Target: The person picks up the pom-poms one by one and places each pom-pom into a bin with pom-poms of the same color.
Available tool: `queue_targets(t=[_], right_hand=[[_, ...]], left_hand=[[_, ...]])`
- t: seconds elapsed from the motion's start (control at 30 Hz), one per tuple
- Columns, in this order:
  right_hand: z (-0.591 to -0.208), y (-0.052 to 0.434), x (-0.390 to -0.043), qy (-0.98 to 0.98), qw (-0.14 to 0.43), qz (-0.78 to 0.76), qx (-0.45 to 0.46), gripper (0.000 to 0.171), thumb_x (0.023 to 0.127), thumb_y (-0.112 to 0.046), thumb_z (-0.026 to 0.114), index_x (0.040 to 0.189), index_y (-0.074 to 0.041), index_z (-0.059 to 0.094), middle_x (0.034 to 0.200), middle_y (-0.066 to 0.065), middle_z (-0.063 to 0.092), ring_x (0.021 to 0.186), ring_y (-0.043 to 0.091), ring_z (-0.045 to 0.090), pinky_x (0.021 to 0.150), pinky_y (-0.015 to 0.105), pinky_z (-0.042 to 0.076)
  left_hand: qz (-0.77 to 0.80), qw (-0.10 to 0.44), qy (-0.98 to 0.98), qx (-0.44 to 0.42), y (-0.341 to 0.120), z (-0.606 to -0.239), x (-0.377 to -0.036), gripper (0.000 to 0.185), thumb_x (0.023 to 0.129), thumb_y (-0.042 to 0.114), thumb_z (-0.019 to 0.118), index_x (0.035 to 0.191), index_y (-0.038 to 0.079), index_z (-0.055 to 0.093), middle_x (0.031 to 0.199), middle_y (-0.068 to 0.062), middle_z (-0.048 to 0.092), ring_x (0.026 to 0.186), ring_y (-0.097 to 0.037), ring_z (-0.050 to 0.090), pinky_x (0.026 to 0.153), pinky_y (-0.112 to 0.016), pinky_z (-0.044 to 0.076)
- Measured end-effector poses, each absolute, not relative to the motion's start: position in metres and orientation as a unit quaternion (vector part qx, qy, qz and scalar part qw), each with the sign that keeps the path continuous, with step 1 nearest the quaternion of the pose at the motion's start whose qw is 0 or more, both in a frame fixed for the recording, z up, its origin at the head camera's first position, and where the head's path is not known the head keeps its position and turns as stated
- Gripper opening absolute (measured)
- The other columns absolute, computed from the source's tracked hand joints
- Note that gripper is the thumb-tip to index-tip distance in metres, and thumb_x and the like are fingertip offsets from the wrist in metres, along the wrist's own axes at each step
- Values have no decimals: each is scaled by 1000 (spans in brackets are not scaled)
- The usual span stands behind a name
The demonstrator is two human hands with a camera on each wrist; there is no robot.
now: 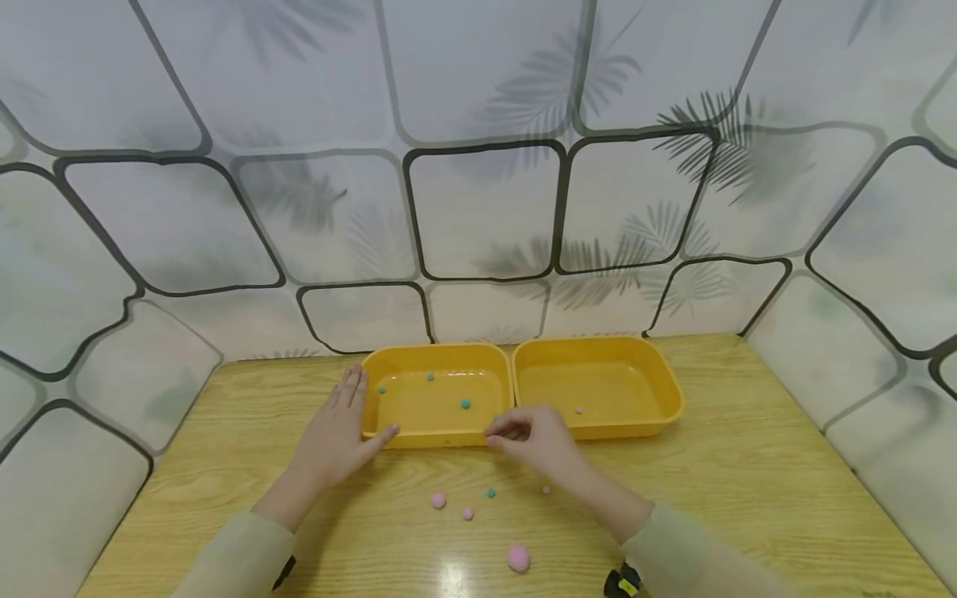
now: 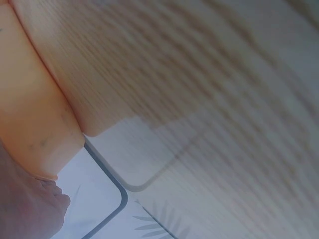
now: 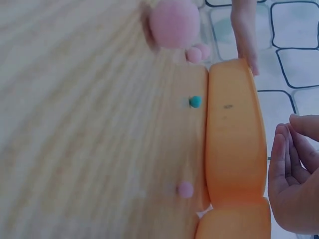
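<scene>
Patterned walls flank the table. Teal balls dot the left tray, a pink bead the right tray. Straight-fingered, the left hand touches the left tray at 9 o'clock; the right hand, at its 4 o'clock, has fingertips almost meeting, whether holding anything I cannot tell. Pink balls lie around 5 o'clock.

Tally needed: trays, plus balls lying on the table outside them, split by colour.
Yellow trays: 2
Pink balls on the table: 4
Teal ball on the table: 1
Total: 7
</scene>
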State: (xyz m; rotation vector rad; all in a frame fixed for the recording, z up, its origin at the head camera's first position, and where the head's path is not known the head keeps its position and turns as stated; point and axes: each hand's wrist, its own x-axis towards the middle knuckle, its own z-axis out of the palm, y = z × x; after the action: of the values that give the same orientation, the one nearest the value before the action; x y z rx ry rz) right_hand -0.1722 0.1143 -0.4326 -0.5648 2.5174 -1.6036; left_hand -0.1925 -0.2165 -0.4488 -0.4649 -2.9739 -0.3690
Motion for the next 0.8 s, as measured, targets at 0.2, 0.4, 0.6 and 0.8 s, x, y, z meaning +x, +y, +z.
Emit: queue_targets(t=[0.2,0.4,0.6,0.8], right_hand=[[-444,116,-164,823,68,-532,-186,11,95,-5,78,102,2,81,98,13,81,79,3,69,70,18,59],[-457,117,-159,830,63,-526,-176,7,93,-5,80,99,-1,82,94,11,81,77,0,67,69,17,59],[-467,117,-157,834,70,-519,-176,6,91,-5,81,97,-4,82,92,7,80,75,-1,66,68,17,58],[-475,118,-158,831,95,-514,-190,12,89,-5,83,100,-2,82,92,8,79,77,0,66,70,16,58]], left_hand=[[-119,55,-979,-154,-216,-449,-193,101,104,55,59,162,-16,20,172,-33,17,162,-49,19,132,-59,24],[-116,56,-979,-157,-216,-449,-193,100,103,55,60,161,-17,21,172,-33,17,162,-49,19,132,-58,24],[-116,52,-980,-155,-216,-448,-192,100,104,56,59,162,-16,20,172,-33,17,162,-49,19,132,-58,24],[-117,54,-980,-154,-216,-449,-192,100,104,56,59,162,-16,20,172,-33,17,162,-49,19,132,-59,24]])
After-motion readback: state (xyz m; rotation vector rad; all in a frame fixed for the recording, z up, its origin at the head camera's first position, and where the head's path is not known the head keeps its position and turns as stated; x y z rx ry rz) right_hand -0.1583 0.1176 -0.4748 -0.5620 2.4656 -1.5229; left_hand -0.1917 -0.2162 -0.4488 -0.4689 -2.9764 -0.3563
